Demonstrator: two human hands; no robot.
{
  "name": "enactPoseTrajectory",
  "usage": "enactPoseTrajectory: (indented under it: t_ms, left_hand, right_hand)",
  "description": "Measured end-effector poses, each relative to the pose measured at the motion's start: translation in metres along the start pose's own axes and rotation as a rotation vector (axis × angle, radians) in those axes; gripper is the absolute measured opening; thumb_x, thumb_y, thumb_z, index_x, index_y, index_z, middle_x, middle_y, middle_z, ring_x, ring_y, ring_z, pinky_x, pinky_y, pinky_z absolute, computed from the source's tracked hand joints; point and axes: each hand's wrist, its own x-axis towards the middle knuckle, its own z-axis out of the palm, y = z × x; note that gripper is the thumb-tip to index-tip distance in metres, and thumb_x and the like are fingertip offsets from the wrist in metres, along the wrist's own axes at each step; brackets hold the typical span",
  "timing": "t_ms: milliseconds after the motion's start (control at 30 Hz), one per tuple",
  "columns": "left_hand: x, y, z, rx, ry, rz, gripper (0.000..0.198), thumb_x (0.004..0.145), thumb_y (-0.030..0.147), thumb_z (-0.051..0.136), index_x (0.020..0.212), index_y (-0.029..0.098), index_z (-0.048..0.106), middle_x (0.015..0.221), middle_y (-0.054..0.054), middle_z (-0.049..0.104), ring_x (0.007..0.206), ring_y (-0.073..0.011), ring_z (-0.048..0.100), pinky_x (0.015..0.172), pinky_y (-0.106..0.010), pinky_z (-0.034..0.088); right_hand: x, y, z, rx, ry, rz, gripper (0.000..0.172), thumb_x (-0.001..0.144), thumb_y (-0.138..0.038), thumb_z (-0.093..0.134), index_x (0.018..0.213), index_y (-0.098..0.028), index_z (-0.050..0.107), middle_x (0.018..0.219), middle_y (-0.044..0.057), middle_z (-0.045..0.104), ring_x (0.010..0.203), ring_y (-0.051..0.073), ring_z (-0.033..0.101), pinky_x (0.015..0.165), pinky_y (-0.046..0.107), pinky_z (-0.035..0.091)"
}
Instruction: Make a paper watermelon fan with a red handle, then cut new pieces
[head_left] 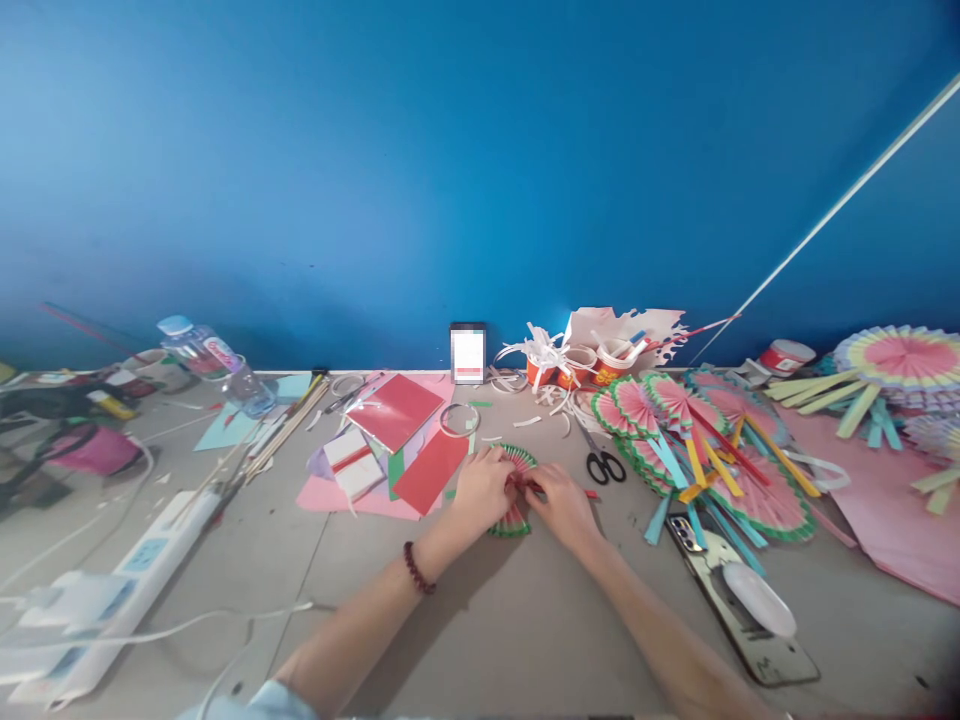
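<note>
A small pleated paper fan, pink-red with a green edge, stands between my hands on the grey table. My left hand is closed on the fan near its middle, the fingers bent over the folds. From the other side, my right hand pinches at the fan's centre with thumb and forefinger. Some of the folds are covered by my fingers. A short red strip pokes out beyond my right hand. Black-handled scissors lie to the right of it.
Red paper sheets and a roll of tape lie left of the fan. Finished fans pile up at right, beside a phone with a white mouse. A power strip and a bottle are at left.
</note>
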Motion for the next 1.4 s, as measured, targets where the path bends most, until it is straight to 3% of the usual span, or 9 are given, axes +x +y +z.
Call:
enactPoseTrajectory:
  t_ms: [367, 800, 1033, 1167, 1400]
  left_hand:
    - [0.006, 0.002, -0.002, 0.088, -0.083, -0.032, 0.015, 0.082, 0.016, 0.05, 0.084, 0.02, 0.064, 0.096, -0.006, 0.058, 0.095, -0.0208, 0.054, 0.078, -0.031, 0.042]
    - [0.006, -0.001, 0.003, 0.049, 0.001, -0.021, 0.014, 0.08, 0.013, 0.049, 0.08, 0.019, 0.062, 0.092, -0.006, 0.06, 0.092, -0.0213, 0.055, 0.075, -0.031, 0.043]
    - [0.006, -0.002, 0.006, 0.052, 0.004, -0.017, 0.013, 0.08, 0.013, 0.05, 0.08, 0.019, 0.061, 0.093, -0.006, 0.06, 0.093, -0.0218, 0.055, 0.075, -0.032, 0.042]
    - [0.006, -0.003, 0.008, 0.063, -0.002, -0.015, 0.012, 0.08, 0.014, 0.05, 0.079, 0.019, 0.061, 0.093, -0.007, 0.06, 0.093, -0.022, 0.055, 0.074, -0.032, 0.042]
    - [0.005, -0.001, 0.006, 0.058, 0.003, -0.025, 0.014, 0.081, 0.014, 0.049, 0.079, 0.018, 0.062, 0.093, -0.007, 0.06, 0.092, -0.0217, 0.055, 0.075, -0.032, 0.042]
  right_hand:
    - [0.0, 0.001, 0.002, 0.005, 0.008, 0.004, 0.017, 0.081, -0.009, 0.049, 0.084, -0.019, 0.062, 0.084, 0.005, 0.065, 0.087, 0.021, 0.055, 0.075, 0.032, 0.045]
    - [-0.002, 0.003, -0.002, -0.026, 0.053, 0.033, 0.018, 0.085, -0.016, 0.047, 0.096, -0.02, 0.061, 0.095, 0.006, 0.061, 0.083, 0.02, 0.06, 0.071, 0.031, 0.048]
    - [-0.002, 0.002, -0.007, -0.133, 0.002, 0.061, 0.016, 0.087, -0.021, 0.049, 0.091, -0.021, 0.064, 0.09, 0.005, 0.062, 0.083, 0.02, 0.06, 0.069, 0.029, 0.045]
    - [-0.001, 0.001, -0.009, -0.122, 0.006, 0.109, 0.017, 0.087, -0.019, 0.048, 0.093, -0.021, 0.063, 0.095, 0.005, 0.062, 0.082, 0.019, 0.061, 0.068, 0.028, 0.044]
    - [0.001, 0.005, -0.007, -0.053, 0.025, 0.123, 0.015, 0.086, -0.02, 0.049, 0.085, -0.022, 0.064, 0.085, 0.002, 0.061, 0.075, 0.017, 0.059, 0.065, 0.027, 0.042]
